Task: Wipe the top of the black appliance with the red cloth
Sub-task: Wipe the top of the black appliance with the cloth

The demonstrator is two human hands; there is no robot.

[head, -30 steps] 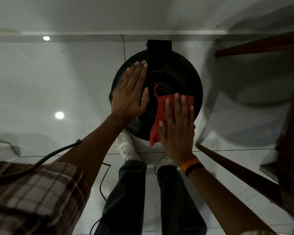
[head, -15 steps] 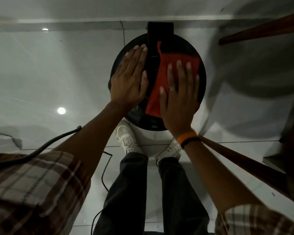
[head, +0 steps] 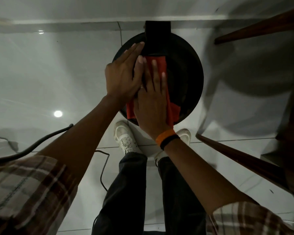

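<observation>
Mid-wipe: right hand [head: 153,100], fingers flat and slightly spread, presses red fabric cloth [head: 157,65] on round black appliance top [head: 185,73]. Left hand [head: 124,75] flat, fingers together, bracing lid. Right half looks unwiped.

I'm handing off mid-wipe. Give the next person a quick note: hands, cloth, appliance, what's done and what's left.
Left hand: flat and open on the left side of the black appliance, bracing it.
Right hand: flat, fingers spread, pressing the red cloth onto the round top, left of centre.
The cloth runs from near the rear black handle block to the near rim, one corner bunched.
Done: wiping is under way.
Left: the right half of the top is uncovered now; I can't tell whether it is clean.
</observation>
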